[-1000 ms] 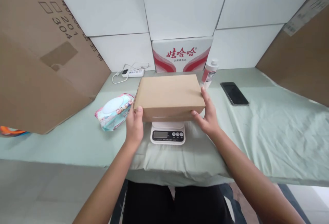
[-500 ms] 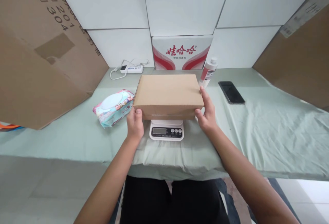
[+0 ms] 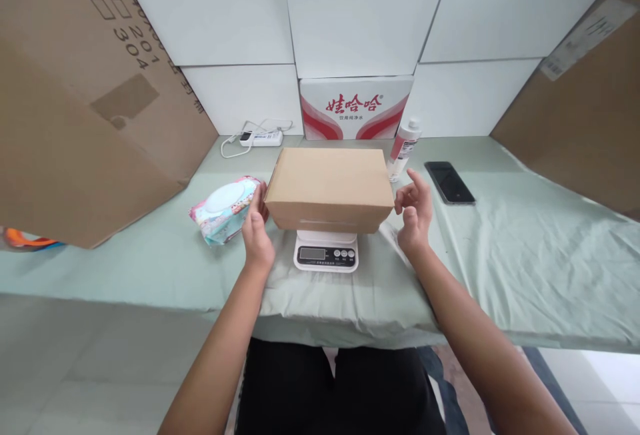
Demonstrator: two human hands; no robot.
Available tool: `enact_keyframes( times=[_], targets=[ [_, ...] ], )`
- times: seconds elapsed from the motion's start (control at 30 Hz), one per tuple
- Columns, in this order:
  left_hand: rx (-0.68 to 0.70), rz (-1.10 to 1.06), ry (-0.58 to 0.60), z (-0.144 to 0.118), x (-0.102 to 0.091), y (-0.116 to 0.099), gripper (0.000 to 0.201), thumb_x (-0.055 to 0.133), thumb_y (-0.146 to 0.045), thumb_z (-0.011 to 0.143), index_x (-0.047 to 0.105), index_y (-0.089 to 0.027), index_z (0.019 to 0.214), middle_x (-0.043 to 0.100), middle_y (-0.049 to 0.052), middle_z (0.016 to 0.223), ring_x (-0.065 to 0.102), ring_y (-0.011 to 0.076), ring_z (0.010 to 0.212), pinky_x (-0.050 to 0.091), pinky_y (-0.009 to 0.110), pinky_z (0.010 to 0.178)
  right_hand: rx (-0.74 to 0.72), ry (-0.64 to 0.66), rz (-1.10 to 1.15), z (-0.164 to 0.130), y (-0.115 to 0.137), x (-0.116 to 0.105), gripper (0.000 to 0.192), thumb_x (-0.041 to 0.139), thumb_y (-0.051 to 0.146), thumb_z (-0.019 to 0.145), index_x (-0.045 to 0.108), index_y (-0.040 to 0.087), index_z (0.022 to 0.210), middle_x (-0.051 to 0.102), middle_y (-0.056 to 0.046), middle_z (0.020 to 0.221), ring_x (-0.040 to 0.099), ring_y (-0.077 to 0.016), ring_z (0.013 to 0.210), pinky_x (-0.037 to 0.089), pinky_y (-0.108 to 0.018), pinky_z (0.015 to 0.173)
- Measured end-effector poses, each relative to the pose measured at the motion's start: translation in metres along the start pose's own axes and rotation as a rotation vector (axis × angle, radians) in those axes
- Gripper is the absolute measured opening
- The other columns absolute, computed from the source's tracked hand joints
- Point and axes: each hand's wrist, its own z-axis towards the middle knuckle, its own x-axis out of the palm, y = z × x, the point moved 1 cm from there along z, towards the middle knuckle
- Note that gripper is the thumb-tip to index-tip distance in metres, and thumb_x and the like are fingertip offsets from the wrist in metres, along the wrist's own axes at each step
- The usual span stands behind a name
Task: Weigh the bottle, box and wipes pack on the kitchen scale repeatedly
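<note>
box (image 3: 330,185) sits on the scale (image 3: 326,253), left hand (image 3: 256,232) and right hand (image 3: 414,212) both open, empty, just off its ends; looks like weighing, next read the display hands-off.

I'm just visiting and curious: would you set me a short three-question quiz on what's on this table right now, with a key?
1. True or false: the cardboard box rests on the scale.
2. Which thing lies just left of the box? A. phone B. wipes pack C. bottle
3. Fill in: the right hand is open and ____ the box.

Key
1. True; the scale's display sticks out below the box's front edge.
2. B; the wipes pack lies there by the left hand, while the phone and bottle are on the right.
3. Apart from; a gap shows between its fingers and the box's side.
</note>
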Motion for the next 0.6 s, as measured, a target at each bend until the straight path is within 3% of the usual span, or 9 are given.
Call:
enact_keyframes(
  times=[0.2, 0.4, 0.6],
  targets=[
    [0.007, -0.023, -0.032, 0.0012, 0.0002, -0.0011, 0.075, 0.046, -0.074, 0.101, 0.061, -0.023, 0.153, 0.056, 0.014, 0.163, 0.052, 0.0316, 0.154, 0.046, 0.042, 0.125, 0.044, -0.057, 0.06, 0.0023, 0.0016, -0.0009, 0.058, 0.05, 0.073, 0.098, 0.06, 0.031, 0.137, 0.041, 0.002, 0.075, 0.039, -0.0154, 0.06, 0.036, -0.033, 0.06],
    [-0.026, -0.007, -0.041, 0.0019, 0.0008, -0.003, 0.081, 0.045, -0.08, 0.098, 0.062, -0.022, 0.153, 0.057, 0.015, 0.163, 0.053, 0.0321, 0.153, 0.047, 0.042, 0.124, 0.067, -0.021, 0.038, 0.0024, -0.0018, -0.0017, 0.054, 0.047, 0.072, 0.099, 0.062, 0.028, 0.127, 0.04, 0.003, 0.07, 0.038, -0.0159, 0.058, 0.034, -0.032, 0.059],
    [-0.033, 0.025, -0.016, 0.0008, -0.0002, -0.0003, 0.075, 0.045, -0.076, 0.1, 0.068, -0.021, 0.145, 0.066, 0.015, 0.152, 0.06, 0.0308, 0.146, 0.05, 0.042, 0.12, 0.087, 0.057, 0.04, 0.0016, -0.0028, -0.0015, 0.056, 0.049, 0.07, 0.1, 0.064, 0.026, 0.132, 0.046, 0.003, 0.071, 0.043, -0.0149, 0.059, 0.038, -0.032, 0.06]
  ],
)
